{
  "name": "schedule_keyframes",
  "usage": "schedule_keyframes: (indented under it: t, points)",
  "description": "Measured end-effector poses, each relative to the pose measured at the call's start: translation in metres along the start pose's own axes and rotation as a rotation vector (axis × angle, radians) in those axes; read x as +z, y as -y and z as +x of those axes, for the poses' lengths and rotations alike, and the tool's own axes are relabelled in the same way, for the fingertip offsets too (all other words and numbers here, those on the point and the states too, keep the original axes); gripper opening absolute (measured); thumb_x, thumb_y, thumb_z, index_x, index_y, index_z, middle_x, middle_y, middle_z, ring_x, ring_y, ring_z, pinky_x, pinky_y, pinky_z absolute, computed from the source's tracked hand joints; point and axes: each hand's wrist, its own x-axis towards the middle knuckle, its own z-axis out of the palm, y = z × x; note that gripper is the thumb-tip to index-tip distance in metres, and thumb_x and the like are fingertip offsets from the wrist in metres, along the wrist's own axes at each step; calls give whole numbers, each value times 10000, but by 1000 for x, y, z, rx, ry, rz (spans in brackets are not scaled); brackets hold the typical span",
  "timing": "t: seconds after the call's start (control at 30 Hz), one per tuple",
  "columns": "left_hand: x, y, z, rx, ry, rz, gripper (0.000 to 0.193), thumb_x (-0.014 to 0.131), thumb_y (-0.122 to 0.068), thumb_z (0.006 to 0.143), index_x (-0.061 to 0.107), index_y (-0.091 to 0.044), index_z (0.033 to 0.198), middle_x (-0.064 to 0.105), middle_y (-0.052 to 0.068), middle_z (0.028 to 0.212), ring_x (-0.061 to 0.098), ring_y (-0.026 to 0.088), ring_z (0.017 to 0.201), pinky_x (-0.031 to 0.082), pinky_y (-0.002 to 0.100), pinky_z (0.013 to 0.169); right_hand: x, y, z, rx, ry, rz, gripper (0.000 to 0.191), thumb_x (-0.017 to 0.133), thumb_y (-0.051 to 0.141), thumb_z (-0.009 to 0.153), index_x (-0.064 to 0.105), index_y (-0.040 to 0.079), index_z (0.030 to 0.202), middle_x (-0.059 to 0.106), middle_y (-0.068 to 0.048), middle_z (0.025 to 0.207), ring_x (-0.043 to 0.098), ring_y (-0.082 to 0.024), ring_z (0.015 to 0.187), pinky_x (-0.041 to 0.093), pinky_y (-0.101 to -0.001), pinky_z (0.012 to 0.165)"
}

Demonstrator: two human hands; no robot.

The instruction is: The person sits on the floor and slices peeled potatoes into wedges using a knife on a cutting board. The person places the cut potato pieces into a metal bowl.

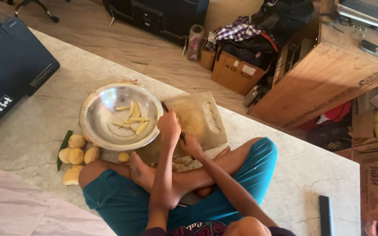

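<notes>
On the floor, cutting board [197, 120] | left hand [169, 126] closed around knife [166, 107] | right hand [192, 146] grip cannot tell | potato strips [133, 118] inside steel bowl [99, 129], peeled potatoes [77, 153] beside.

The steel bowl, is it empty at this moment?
No, the steel bowl holds several pale cut potato strips lying on its bottom, left of the wooden cutting board.

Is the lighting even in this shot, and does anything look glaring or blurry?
Head view: warm, uneven light; the steel bowl throws bright glare on its inner wall; the wooden cabinet is strongly lit at right, the clutter under it dim; the hands on the cutting board look slightly soft, and floor lines bend near the edges.
</notes>
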Motion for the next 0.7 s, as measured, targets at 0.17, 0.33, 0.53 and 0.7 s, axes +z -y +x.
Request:
schedule_keyframes:
  t: [0.17,0.33,0.53,0.7]
  points:
    - [7,-9,7,161,-374,-579,292,757,-173,897,673,-34,1139,740,199,979,713,397,912,550,472,798,-14,-2,8,118,-162,120,325,688,285,948,587,-3,1059,690,-291,882,681,-486,839,541,-545,704]
    - [41,-18,14,-163,-299,-1113,418,822,-134,855,595,-13,1186,684,150,1105,651,265,1020,515,377,912,-37,-14,12,366,-307,543,255,642,194,988,546,22,1150,677,-201,760,676,-325,569,534,-442,494]
    - [56,-24,18,-169,-187,-1249,433,798,-129,890,619,-43,1274,664,94,1207,631,216,1104,510,365,985,-72,-31,4,208,-234,552,403,662,128,976,469,6,1308,654,-81,756,691,-172,551,535,-337,423]
    - [62,-22,23,93,-294,-1147,339,713,-147,970,608,-46,1277,611,122,1243,596,244,1149,488,386,1024,-82,-30,-26,120,-125,344,604,640,108,967,381,70,1511,667,-147,704,654,-202,508,528,-358,467]
